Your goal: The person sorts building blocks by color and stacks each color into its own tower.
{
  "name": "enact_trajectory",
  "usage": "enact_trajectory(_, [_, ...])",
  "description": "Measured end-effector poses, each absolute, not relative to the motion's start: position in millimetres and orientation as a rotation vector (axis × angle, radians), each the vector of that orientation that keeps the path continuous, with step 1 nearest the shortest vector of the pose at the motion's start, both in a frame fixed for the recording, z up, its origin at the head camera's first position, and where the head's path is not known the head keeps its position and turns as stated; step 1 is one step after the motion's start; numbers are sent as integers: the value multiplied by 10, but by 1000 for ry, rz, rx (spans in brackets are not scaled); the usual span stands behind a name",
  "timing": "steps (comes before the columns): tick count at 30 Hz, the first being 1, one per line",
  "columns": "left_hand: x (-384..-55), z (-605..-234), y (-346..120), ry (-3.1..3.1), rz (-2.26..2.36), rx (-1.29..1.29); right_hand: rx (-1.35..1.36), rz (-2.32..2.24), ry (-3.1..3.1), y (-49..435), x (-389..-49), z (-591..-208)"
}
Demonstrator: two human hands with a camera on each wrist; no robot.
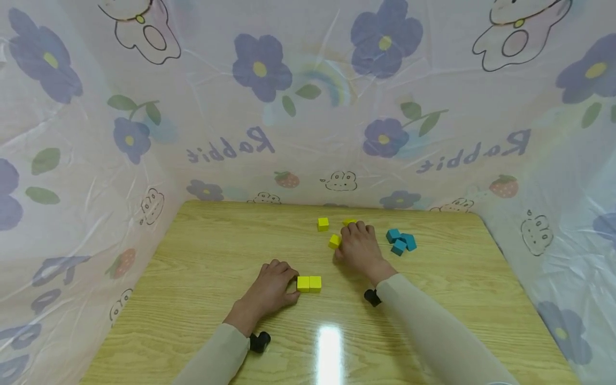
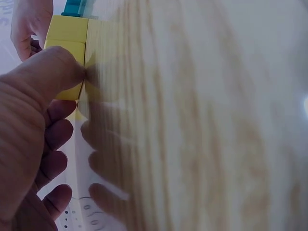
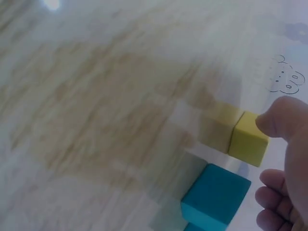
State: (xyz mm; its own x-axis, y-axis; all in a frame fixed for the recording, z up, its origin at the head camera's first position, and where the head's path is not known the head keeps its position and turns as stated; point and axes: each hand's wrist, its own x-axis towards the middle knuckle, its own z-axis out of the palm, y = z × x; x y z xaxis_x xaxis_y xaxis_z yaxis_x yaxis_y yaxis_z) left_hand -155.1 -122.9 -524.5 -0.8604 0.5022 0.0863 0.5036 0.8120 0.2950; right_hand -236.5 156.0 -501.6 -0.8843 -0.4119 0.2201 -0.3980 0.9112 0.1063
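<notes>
In the middle of the table, two yellow blocks, a left one (image 1: 303, 284) and a right one (image 1: 315, 284), stand side by side. My left hand (image 1: 272, 287) pinches the left block, its thumb (image 2: 60, 72) along one face. Farther back and right, my right hand (image 1: 358, 247) reaches over the table with thumb and forefinger at a third yellow block (image 1: 334, 241). In the right wrist view the thumb (image 3: 281, 118) overlaps a corner of a yellow block (image 3: 248, 139), and the other fingers (image 3: 272, 197) are curled below it.
Another yellow block (image 1: 323, 224) stands at the back, and a yellow piece (image 1: 349, 221) shows partly behind my right hand. Several teal blocks (image 1: 399, 247) lie grouped to its right. Patterned cloth (image 1: 308, 133) hangs around the wooden table (image 1: 216, 240).
</notes>
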Motion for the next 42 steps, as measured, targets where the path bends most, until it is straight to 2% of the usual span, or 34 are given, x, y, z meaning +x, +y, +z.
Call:
enact_trajectory(17, [-1532, -5291, -1224, -3001, -564, -814, 553, -38, -2936, 1541, -2388, -5123])
enact_trajectory(33, [-1564, -5277, -1239, -3006, -540, -817, 761, 36, -2852, 1522, -2291, -5075])
enact_trajectory(42, [-1588, -5281, -1234, -3005, -539, -812, 832, 169, -2728, 1377, -2063, -5010])
